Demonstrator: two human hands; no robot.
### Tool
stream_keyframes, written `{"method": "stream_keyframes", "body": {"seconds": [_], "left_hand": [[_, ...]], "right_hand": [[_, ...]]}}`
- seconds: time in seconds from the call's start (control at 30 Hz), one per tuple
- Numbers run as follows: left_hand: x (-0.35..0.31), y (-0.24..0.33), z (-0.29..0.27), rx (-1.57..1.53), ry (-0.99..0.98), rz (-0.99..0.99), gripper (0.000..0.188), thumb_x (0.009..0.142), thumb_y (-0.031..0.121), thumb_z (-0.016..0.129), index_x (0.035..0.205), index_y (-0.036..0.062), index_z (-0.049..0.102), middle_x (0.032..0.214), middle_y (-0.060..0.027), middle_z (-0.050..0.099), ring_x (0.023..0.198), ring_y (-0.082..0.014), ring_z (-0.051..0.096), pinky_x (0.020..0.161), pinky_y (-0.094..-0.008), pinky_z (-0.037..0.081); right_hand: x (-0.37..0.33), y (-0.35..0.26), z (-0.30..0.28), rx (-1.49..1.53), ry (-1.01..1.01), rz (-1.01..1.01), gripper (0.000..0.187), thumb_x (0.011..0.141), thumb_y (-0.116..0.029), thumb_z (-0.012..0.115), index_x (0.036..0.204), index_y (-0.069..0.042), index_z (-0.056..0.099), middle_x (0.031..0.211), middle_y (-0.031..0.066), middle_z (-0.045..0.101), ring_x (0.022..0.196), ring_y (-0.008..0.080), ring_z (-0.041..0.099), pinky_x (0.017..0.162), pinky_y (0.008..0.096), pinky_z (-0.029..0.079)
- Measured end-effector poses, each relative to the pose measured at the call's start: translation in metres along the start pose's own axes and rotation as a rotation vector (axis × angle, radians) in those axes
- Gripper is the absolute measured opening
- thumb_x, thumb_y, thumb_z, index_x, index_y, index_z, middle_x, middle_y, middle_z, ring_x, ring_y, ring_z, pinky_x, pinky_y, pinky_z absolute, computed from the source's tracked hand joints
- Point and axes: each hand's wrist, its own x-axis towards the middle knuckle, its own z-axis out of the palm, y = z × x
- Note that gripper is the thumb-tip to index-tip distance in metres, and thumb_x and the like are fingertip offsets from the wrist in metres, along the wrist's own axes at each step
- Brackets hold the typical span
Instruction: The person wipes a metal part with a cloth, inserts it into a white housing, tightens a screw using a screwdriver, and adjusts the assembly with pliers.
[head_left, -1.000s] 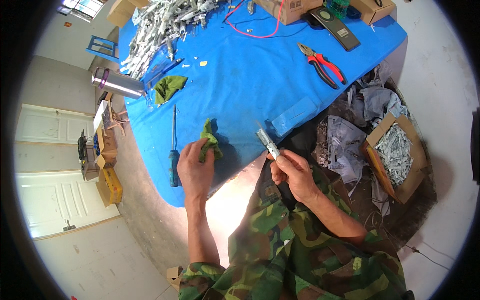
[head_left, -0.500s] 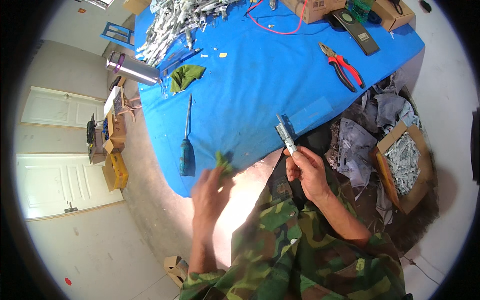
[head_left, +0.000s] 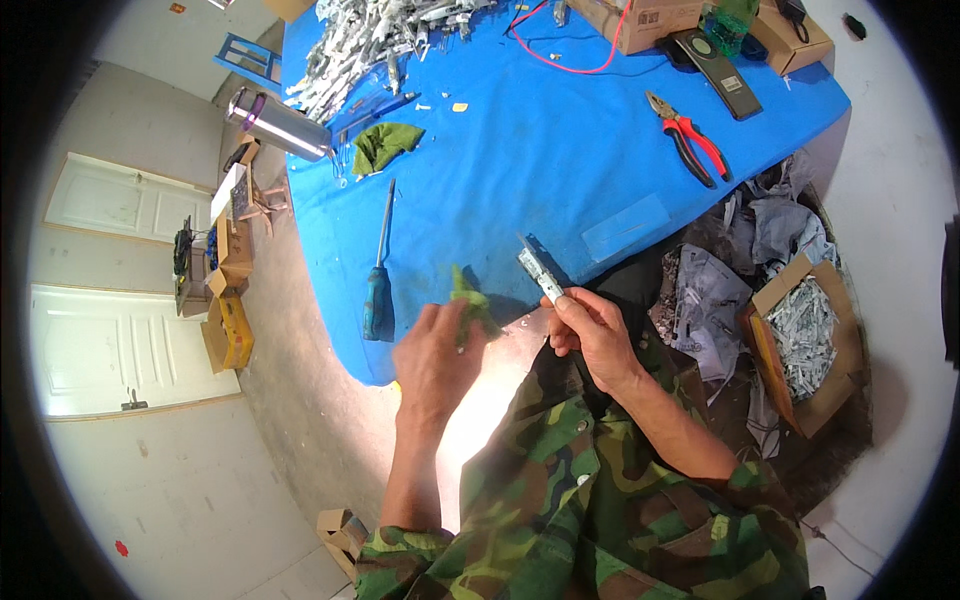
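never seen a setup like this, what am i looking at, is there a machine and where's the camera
There's no machine: these are a person's two bare hands. A wide fisheye camera worn on the person's head looks down at them, which is why straight edges bend near the rim.

The left hand is blurred but seems to hold a green cloth. The right hand holds a slim metallic-looking part near the edge of the blue table.

On the table lie a screwdriver, pliers, a second cloth, a flask and a pile of pale pieces. Off the table at right, a box holds more pale pieces.
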Motion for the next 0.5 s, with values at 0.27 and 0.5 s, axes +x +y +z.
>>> {"method": "stream_keyframes", "body": {"seconds": [0.27,0.5], "left_hand": [[-0.061,-0.05,-0.054,0.202,-0.133,-0.258,0.019,0.084,0.015,0.076,0.101,0.0063,0.075,0.091,-0.0142,0.076,0.079,-0.0339,0.075,0.072,-0.0418,0.059],[-0.026,-0.092,-0.077,0.337,0.205,-0.362,0.019,0.092,0.019,0.072,0.108,0.009,0.075,0.103,-0.0125,0.076,0.088,-0.037,0.074,0.075,-0.043,0.058]], "right_hand": [[0.001,0.006,-0.007,-0.01,-0.025,0.032,0.034,0.108,-0.03,0.06,0.118,0.002,0.067,0.083,0.0029,0.064,0.071,0.0089,0.062,0.063,0.0267,0.055],[0.002,0.003,-0.002,-0.1,-0.082,0.029,0.034,0.109,-0.03,0.059,0.119,0.001,0.067,0.084,0.0023,0.065,0.071,0.0084,0.061,0.065,0.0253,0.054]]}}
